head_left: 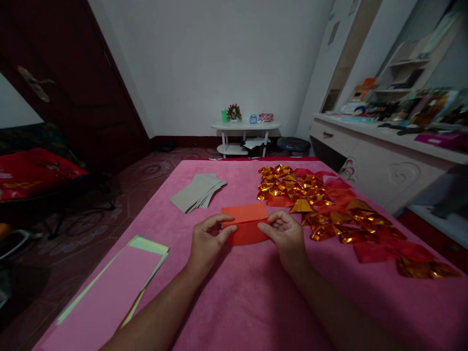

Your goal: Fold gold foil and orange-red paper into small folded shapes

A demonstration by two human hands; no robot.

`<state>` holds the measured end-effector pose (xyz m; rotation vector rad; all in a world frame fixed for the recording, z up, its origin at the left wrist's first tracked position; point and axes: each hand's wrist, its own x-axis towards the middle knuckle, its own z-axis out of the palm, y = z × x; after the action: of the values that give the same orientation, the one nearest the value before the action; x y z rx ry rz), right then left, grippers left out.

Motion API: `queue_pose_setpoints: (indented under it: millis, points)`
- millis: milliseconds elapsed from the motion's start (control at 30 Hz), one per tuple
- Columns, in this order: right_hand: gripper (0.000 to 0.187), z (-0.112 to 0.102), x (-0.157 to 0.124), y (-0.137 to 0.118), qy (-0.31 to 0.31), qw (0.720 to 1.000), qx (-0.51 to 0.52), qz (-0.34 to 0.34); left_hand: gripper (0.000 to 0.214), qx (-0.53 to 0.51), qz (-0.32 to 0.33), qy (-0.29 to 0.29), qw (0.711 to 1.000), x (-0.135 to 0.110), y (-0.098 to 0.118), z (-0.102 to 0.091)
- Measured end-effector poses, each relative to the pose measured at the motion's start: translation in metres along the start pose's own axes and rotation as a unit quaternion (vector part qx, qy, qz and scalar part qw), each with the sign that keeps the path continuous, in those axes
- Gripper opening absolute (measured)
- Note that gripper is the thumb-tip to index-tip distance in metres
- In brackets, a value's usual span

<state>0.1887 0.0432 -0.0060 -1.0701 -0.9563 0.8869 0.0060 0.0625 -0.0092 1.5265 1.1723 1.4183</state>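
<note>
An orange-red paper sheet point(245, 214) lies partly folded on the pink cloth of the table point(256, 292). My left hand point(206, 241) pinches its left edge with thumb and fingers closed on the fold. My right hand point(285, 234) pinches its right edge the same way. Both hands rest on the cloth near the table's middle.
A heap of folded gold and red foil pieces point(321, 204) spreads along the right side. A fanned stack of grey cards point(197, 191) lies at the back left. Pink and pale green sheets point(113, 287) sit at the front left corner. A white dresser point(383, 161) stands to the right.
</note>
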Motion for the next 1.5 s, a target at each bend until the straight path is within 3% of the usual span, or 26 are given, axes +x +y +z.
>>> queue_pose_setpoints:
  millis: [500, 767, 1167, 1500]
  points:
    - [0.034, 0.0013, -0.0022, 0.0012, -0.062, 0.998, 0.030, 0.008, 0.018, 0.069, 0.082, -0.018, 0.994, 0.0009, 0.0004, -0.0041]
    - [0.021, -0.0016, -0.0020, -0.0048, -0.029, 0.999, -0.015, 0.002, 0.013, 0.044, 0.061, -0.007, 0.997, 0.0012, -0.0005, -0.0035]
    - [0.018, -0.0053, 0.0000, 0.0015, -0.011, 0.999, -0.028, -0.041, 0.024, 0.022, 0.013, 0.010, 1.000, 0.0018, -0.0034, -0.0036]
    - [0.020, -0.0039, 0.0007, 0.0008, 0.020, 0.996, -0.054, -0.065, 0.021, 0.040, 0.029, 0.005, 0.999, 0.0006, 0.0008, -0.0031]
